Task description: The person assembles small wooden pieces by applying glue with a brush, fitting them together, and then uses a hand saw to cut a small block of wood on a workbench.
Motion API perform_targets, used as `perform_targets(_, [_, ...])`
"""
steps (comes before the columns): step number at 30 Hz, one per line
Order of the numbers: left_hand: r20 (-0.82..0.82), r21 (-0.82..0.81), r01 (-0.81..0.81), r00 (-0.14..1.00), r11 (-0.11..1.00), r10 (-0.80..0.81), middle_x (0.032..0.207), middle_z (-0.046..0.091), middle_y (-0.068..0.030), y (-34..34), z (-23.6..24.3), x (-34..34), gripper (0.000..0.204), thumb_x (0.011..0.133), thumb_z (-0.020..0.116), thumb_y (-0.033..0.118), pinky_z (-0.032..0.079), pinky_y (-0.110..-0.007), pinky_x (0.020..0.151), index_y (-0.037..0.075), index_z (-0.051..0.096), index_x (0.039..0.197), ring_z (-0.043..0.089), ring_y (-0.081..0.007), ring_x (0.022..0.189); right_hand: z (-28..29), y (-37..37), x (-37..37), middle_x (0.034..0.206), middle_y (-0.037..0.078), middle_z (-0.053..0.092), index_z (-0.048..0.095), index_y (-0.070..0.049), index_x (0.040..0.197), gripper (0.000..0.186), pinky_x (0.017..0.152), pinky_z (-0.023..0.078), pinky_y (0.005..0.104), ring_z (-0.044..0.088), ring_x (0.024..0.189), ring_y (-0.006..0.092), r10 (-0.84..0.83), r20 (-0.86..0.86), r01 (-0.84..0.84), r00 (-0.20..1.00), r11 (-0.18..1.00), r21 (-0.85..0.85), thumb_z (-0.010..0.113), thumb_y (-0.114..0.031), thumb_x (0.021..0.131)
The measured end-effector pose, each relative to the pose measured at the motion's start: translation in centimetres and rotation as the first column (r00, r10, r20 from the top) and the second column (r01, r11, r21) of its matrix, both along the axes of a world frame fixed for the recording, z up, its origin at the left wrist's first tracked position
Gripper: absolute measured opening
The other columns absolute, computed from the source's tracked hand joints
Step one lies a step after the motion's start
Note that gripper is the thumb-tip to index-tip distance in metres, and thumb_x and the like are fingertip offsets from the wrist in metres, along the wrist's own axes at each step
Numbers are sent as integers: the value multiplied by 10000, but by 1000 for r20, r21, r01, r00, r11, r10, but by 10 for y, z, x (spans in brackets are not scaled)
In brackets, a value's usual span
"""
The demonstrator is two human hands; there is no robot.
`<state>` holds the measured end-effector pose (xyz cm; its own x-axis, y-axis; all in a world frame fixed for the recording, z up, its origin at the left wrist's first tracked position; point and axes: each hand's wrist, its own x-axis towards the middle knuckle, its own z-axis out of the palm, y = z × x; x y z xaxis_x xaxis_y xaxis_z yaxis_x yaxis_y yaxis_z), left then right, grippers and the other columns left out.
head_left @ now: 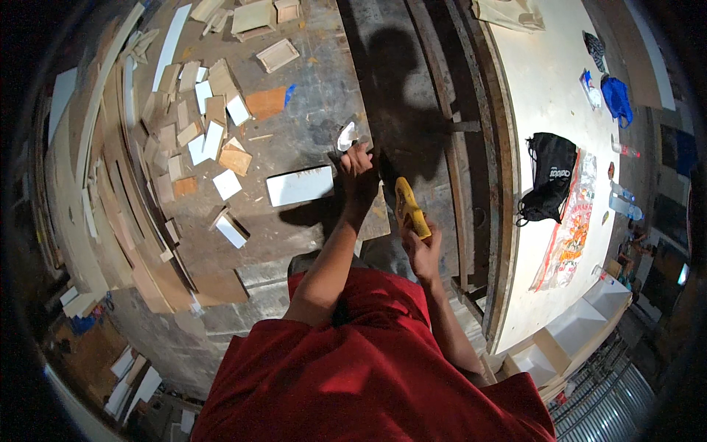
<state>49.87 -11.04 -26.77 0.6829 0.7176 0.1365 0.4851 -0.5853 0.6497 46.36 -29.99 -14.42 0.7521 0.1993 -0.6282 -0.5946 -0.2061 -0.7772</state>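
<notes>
My right hand (422,250) is wrapped round the lower end of a yellow tool (409,208) with an opening near its far end; its exact kind is not clear. It is held over the dark gap just right of the worktable's edge. My left hand (358,168) is closed, fingers curled, above the table's right edge. Just beyond the fingers sits a small white crumpled piece (347,137); I cannot tell if the fingers touch it. Left of that hand, a white rectangular board (300,186) lies on the worn worktable (294,236).
Several wood and white offcuts (213,140) crowd the table's left half, beside long strips (132,214). A shallow wooden frame (278,55) lies at the far side. On the pale right-hand table (515,88) are a black drawstring bag (549,177), a printed plastic sack (567,243) and bottles (626,208).
</notes>
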Motion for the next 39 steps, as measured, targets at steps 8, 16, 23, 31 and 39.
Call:
perform_targets(8, [-269,228,72,963,971,-8,1130,553,-155,0,1,-4,295,897,564,91,407,-404,801,32,532,1184,505,-314,987,35,27,19,861,7,551,560,5,1103,237,658,434,268,509,748,100,268,-22,-269,963,963,-34,598,-16,871])
perform_targets(16, [-149,194,44,989,980,-15,1088,594,-100,8,18,-2,229,900,551,159,407,-422,787,86,533,1116,555,-280,962,44,44,25,822,16,550,580,1,999,161,687,433,276,518,759,110,300,55,-288,952,944,-163,609,-117,893])
perform_targets(23, [-341,202,116,939,973,-41,1014,576,-66,12,6,-5,186,887,561,179,425,-405,755,125,555,1066,562,-252,950,63,70,32,810,55,604,614,41,981,188,699,464,291,552,769,123,341,111,-308,934,921,-240,671,-91,861])
perform_targets(31, [-373,293,112,928,949,6,969,557,-55,4,12,5,188,872,576,181,444,-390,735,146,563,1055,568,-243,899,27,71,59,760,122,626,633,59,969,207,669,480,328,567,729,143,321,173,-272,931,927,-258,697,-97,848])
perform_targets(39, [-330,253,107,944,962,-18,996,558,-73,9,9,0,228,864,589,194,472,-408,760,129,557,1081,575,-249,910,64,60,43,724,106,601,618,84,930,185,637,471,358,545,680,149,403,114,-361,908,891,-275,661,-77,850])
